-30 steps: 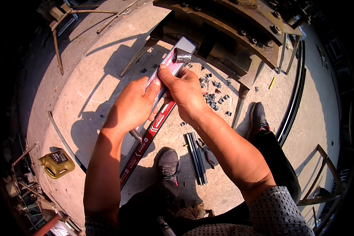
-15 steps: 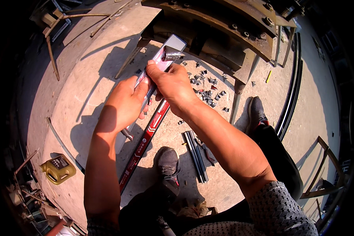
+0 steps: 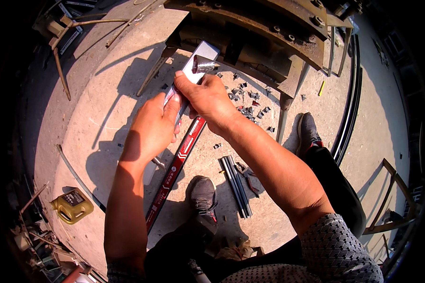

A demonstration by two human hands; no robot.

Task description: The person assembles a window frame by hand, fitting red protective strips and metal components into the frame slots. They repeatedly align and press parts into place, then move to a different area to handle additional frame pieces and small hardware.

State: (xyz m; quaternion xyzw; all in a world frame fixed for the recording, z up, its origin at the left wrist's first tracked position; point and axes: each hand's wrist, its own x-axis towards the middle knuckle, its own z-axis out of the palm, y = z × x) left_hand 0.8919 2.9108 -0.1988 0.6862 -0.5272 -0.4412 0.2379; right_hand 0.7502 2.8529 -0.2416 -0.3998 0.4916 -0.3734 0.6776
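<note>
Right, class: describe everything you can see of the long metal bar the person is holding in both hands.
The bar is a flat, pale silvery profile that looks like aluminium, bright in the sun. It slants from lower left to upper right above the concrete floor. Its far end is cut square, with a small dark metal piece sitting on it. The left hand grips it lower down, the right hand above. A red level runs beneath it.

Sunlit concrete floor (image 3: 104, 108) — hard shadows
</note>
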